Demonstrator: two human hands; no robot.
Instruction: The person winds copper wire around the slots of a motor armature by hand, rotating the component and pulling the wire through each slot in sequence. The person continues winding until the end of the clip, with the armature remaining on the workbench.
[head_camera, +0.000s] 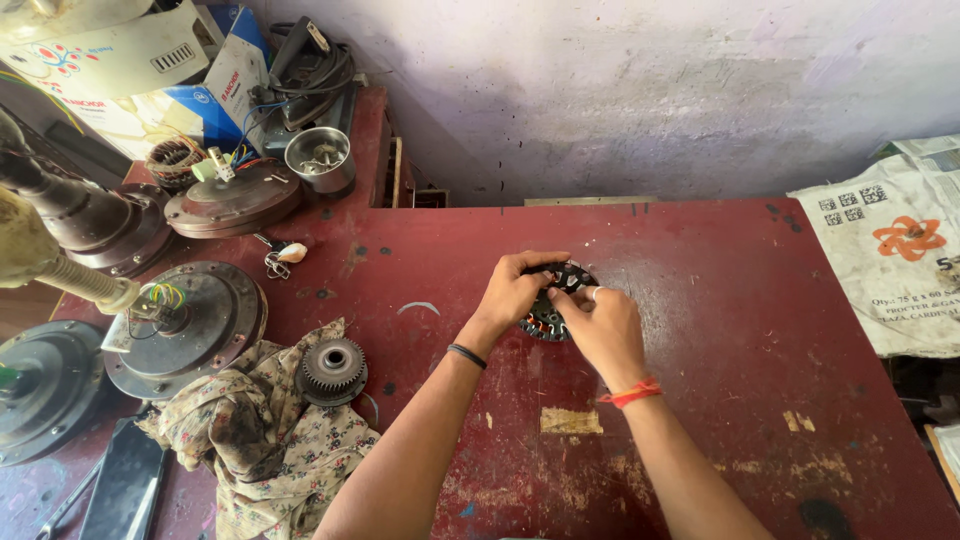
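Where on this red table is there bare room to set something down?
Bare table lies right of the hands, up to the sack, and along the far edge by the wall. The left side is crowded: motor housings, gear, rag, steel bowl.

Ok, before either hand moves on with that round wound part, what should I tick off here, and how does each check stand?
1. Both hands on the part: left hand and right hand both grip the round stator. Ok.
2. Stator over the red table, well inside its edges. Ok.
3. Stator resting on the table or lifted: cannot tell.
4. Winding condition: mostly hidden by the fingers. Cannot tell.
5. Neighbouring things clear of the hands: toothed gear on the floral rag lies apart. Ok.
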